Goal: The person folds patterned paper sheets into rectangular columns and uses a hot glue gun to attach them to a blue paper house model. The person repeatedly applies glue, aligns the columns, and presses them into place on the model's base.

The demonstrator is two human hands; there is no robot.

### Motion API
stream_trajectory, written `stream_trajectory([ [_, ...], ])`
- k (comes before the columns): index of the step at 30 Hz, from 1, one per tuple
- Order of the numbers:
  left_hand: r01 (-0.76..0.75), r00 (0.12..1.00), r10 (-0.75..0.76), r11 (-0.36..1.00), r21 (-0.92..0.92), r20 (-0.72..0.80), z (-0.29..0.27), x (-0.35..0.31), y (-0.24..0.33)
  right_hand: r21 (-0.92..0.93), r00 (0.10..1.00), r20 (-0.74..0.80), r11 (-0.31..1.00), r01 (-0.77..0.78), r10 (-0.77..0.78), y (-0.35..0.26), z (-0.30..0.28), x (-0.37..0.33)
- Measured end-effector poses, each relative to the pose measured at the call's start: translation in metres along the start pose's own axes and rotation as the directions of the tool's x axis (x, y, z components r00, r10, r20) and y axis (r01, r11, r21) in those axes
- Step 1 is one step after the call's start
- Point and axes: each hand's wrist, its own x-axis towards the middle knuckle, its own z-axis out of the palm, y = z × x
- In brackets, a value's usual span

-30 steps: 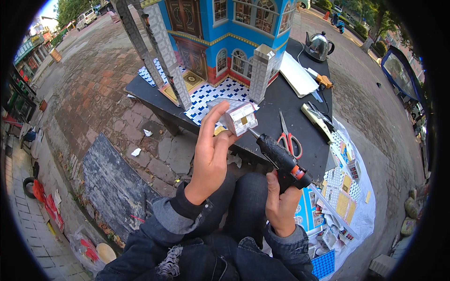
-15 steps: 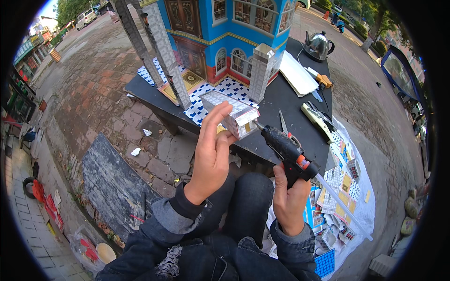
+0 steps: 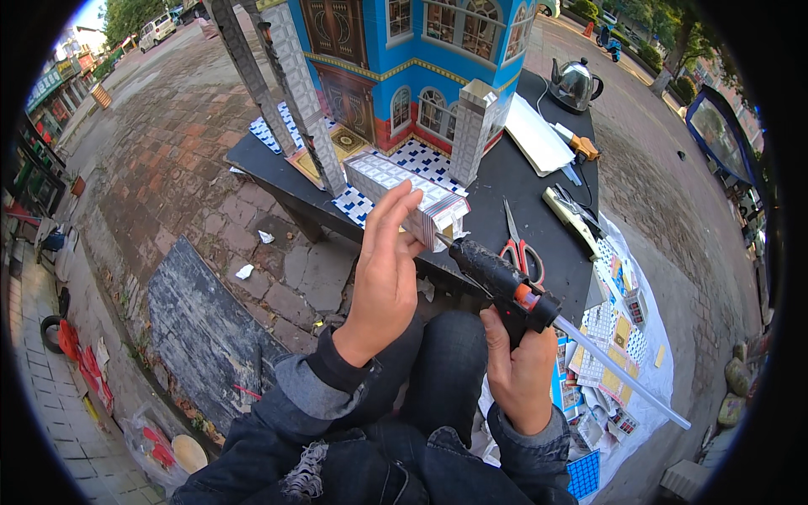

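My left hand grips a box-shaped card pillar printed with pale grey blocks, its fingers along the near side. The pillar lies tilted over the table's front edge, its open end toward the right. In my right hand is a black hot glue gun, with a long clear glue stick sticking out of its back. The gun's tip is at the lower edge of the pillar's open end; whether it touches cannot be seen. Behind stands a blue and red model house on a blue-and-white tiled base.
On the black table lie red-handled scissors, a cream-handled tool, white paper and an orange-and-white tool. A steel kettle stands at the back right. Printed card scraps lie on white plastic at the right.
The glue gun has moved left, its tip shifting from the right side of the pillar's end to its lower edge. The pillar has turned slightly in my left hand. More of the scissors shows.
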Motion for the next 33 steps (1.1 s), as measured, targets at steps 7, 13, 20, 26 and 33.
stream_trajectory([
  [7,-0.031,0.999,0.031,0.999,0.034,0.010,-0.003,0.002,-0.007,0.245,0.979,-0.061,0.953,-0.176,0.196,0.009,-0.011,-0.003],
  [13,-0.070,0.994,0.059,0.991,0.115,0.095,-0.010,-0.002,-0.018,0.200,0.825,-0.190,0.844,-0.498,0.532,0.109,-0.052,0.040],
  [20,-0.227,0.950,0.128,0.910,0.347,0.286,-0.016,-0.011,-0.026,-0.597,0.788,-0.250,0.551,-0.583,0.563,0.168,-0.052,0.070],
  [26,-0.389,0.858,0.144,0.808,0.442,0.493,-0.018,-0.010,-0.023,-0.248,0.988,-0.047,0.957,-0.151,0.144,0.063,-0.033,0.089],
  [33,-0.492,0.784,0.106,0.706,0.509,0.611,-0.035,0.004,-0.015,-0.054,0.893,0.449,0.998,0.022,0.004,0.017,0.031,0.146],
])
